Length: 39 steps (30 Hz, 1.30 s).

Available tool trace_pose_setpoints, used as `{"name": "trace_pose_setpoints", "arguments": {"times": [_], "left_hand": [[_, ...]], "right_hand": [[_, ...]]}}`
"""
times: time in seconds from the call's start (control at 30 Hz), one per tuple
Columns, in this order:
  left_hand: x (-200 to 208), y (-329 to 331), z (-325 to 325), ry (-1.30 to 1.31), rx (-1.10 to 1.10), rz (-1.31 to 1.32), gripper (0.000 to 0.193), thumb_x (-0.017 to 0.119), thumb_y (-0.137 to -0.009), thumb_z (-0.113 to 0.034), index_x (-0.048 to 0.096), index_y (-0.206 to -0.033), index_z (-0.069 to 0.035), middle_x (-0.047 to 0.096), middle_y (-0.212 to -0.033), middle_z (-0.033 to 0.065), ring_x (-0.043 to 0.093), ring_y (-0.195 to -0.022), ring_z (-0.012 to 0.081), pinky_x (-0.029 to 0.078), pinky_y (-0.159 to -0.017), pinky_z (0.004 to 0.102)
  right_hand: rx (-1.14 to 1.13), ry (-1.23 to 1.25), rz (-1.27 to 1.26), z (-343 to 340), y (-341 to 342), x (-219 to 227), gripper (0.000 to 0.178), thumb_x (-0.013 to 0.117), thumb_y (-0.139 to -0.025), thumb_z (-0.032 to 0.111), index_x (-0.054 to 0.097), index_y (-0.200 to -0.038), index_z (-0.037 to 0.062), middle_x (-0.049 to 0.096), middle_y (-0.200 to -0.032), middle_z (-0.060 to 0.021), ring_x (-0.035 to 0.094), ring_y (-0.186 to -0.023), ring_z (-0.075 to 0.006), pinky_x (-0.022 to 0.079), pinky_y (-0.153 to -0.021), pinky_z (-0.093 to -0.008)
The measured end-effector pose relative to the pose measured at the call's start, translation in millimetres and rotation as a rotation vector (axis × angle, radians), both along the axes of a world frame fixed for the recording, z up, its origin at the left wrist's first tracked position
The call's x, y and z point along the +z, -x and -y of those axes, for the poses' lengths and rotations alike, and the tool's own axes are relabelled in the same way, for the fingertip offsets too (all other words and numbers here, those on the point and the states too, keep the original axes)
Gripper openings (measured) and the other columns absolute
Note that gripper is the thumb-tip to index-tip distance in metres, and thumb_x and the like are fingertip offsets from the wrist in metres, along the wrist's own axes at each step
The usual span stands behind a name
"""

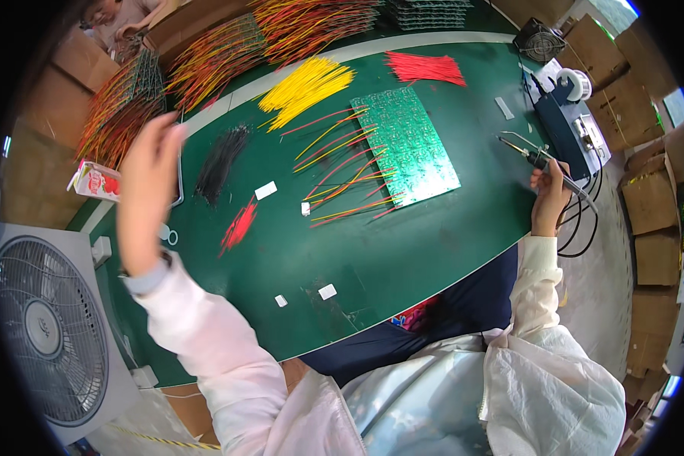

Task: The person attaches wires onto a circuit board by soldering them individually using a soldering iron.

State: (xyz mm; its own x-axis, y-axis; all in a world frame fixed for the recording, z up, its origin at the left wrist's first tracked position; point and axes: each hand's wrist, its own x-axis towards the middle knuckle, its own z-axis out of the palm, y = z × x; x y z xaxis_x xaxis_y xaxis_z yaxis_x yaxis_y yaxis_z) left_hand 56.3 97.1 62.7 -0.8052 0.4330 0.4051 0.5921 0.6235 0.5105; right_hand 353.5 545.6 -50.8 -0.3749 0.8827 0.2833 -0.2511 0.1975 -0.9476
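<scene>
My left hand (146, 190) is raised over the left end of the table, smeared by motion, so I cannot tell how its fingers stand. Black wires (222, 163) lie beside it. On the right, my right hand (551, 194) is closed around a soldering iron (537, 159) with a thin metal tube alongside, its tip pointing left toward a green circuit board panel (414, 144). Red, yellow and black wires (342, 159) stick out from the panel's left edge. Behind the panel lie a yellow wire bundle (308, 90) and a red wire bundle (425, 68).
Short red wires (239, 226) and small white pieces (327, 292) lie on the green table (448, 243). Wired boards (213, 61) are stacked along the back. A soldering station (566, 129) stands at right, a fan (49, 327) at left. Another person (125, 23) sits far left.
</scene>
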Motion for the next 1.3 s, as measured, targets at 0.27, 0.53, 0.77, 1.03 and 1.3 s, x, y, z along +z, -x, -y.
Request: {"name": "trace_pose_setpoints", "arguments": {"times": [0.27, 0.53, 0.77, 1.03, 1.3], "left_hand": [[-69.8, -168.0, -219.8, 0.248, -0.501, -0.48, 0.056, 0.073, -0.08, -0.032, 0.056, -0.122, 0.0, 0.059, -0.118, 0.0153, 0.055, -0.112, 0.0279, 0.039, -0.106, 0.0426], [-99.0, -171.1, -220.3, 0.239, -0.343, -0.392, 0.059, 0.074, -0.079, -0.029, 0.052, -0.123, 0.003, 0.059, -0.118, 0.0169, 0.055, -0.114, 0.03, 0.039, -0.106, 0.0437], [-101.4, -183.5, -204.0, 0.26, -0.287, -0.323, 0.054, 0.071, -0.085, -0.025, 0.05, -0.126, 0.003, 0.056, -0.129, 0.0196, 0.052, -0.124, 0.0327, 0.037, -0.108, 0.0471], [-109.4, -173.0, -219.2, 0.138, -0.261, -0.236, 0.05, 0.069, -0.087, -0.015, 0.048, -0.129, 0.002, 0.053, -0.135, 0.0198, 0.048, -0.129, 0.0337, 0.034, -0.111, 0.0496], [-110.8, -173.3, -229.3, 0.099, -0.266, -0.165, 0.051, 0.068, -0.087, -0.015, 0.048, -0.13, 0.003, 0.049, -0.138, 0.0214, 0.045, -0.132, 0.0342, 0.03, -0.113, 0.0511]], "right_hand": [[0.011, 0.016, -0.04, 2.3, -1.5, -0.7, 0.018, 0.061, -0.095, 0.021, 0.059, -0.092, 0.0029, 0.063, -0.071, -0.0083, 0.06, -0.058, -0.0133, 0.046, -0.053, -0.0238], [0.029, 0.036, -0.102, 4.9, -2.6, 0.3, 0.018, 0.061, -0.095, 0.019, 0.059, -0.091, 0.0014, 0.062, -0.07, -0.0089, 0.06, -0.058, -0.0142, 0.046, -0.053, -0.0242], [0.054, 0.107, -0.131, 4.0, -4.0, -1.9, 0.019, 0.061, -0.095, 0.019, 0.059, -0.091, 0.0007, 0.063, -0.071, -0.01, 0.06, -0.058, -0.0145, 0.046, -0.053, -0.0243], [-0.151, 0.041, -0.329, -1.0, 18.2, 22.1, 0.019, 0.062, -0.093, 0.019, 0.058, -0.09, 0.0004, 0.063, -0.074, -0.0111, 0.06, -0.058, -0.0162, 0.046, -0.053, -0.0253], [-0.33, -0.175, -0.427, -30.4, 150.4, 33.8, 0.023, 0.067, -0.092, 0.02, 0.058, -0.091, -0.0011, 0.066, -0.077, -0.012, 0.066, -0.066, -0.0162, 0.053, -0.062, -0.0269]]}}
